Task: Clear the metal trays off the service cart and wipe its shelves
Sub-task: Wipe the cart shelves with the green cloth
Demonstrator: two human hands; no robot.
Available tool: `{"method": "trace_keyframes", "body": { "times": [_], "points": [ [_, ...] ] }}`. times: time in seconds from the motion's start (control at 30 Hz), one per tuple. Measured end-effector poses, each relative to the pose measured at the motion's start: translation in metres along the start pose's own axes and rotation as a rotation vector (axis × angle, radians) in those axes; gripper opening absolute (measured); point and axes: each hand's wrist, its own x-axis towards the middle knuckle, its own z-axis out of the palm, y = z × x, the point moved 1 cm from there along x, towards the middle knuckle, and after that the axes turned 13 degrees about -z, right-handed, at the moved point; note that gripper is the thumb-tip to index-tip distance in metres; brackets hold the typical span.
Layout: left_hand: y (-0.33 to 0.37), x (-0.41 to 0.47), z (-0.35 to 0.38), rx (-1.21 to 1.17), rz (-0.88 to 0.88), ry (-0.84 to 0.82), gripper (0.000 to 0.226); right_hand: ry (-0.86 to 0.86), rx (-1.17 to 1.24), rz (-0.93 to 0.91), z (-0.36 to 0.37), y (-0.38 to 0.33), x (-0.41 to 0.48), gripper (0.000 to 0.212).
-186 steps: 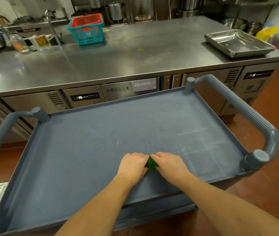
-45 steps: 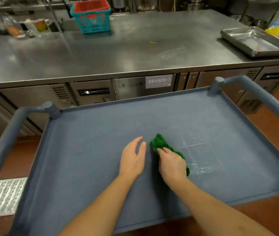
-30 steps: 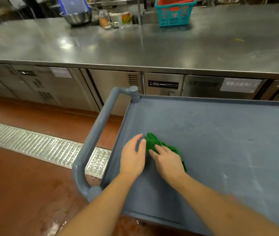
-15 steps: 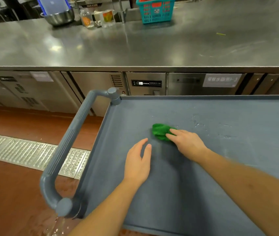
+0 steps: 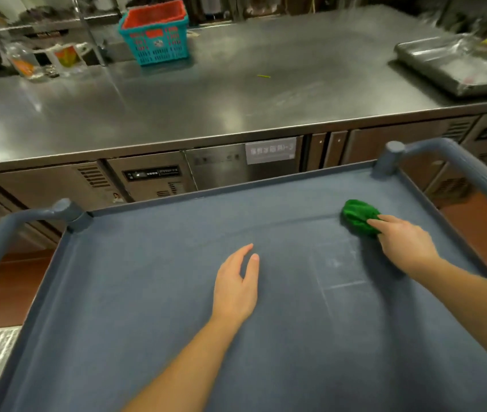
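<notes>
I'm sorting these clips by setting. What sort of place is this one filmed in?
Most likely a commercial kitchen. A long stainless steel counter with refrigeration units under it fills the view, a metal tray sits on top, and the right hand wipes a grey service cart with a green cloth.

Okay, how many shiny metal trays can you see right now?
1: a shiny rectangular metal tray on the steel counter's far right end. None on the grey cart shelf; lower shelves are hidden.

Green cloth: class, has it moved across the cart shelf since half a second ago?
Yes. The green cloth, under the right hand, went from near the cart's left handle toward the right handle.
</notes>
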Motion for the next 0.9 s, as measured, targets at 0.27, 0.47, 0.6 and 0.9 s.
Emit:
{"method": "trace_keyframes", "body": {
  "times": [0.27, 0.47, 0.6, 0.9],
  "points": [
    [0.001, 0.014, 0.004, 0.002, 0.009, -0.039, 0.035, 0.143, 0.112, 0.311, 0.001, 0.028, -0.003, 0.04],
    [-0.025, 0.032, -0.063, -0.008, -0.033, 0.036, 0.036, 0.2, 0.246, 0.205, 0.002, -0.106, 0.05, 0.029],
    [-0.056, 0.04, -0.124, -0.031, -0.058, 0.111, 0.034, 0.198, 0.282, -0.09, 0.016, -0.256, 0.073, 0.025],
    [-0.128, 0.047, -0.279, -0.149, -0.122, 0.418, 0.032, -0.006, 0.287, -0.789, 0.037, -0.552, 0.06, 0.043]
  ]
}}
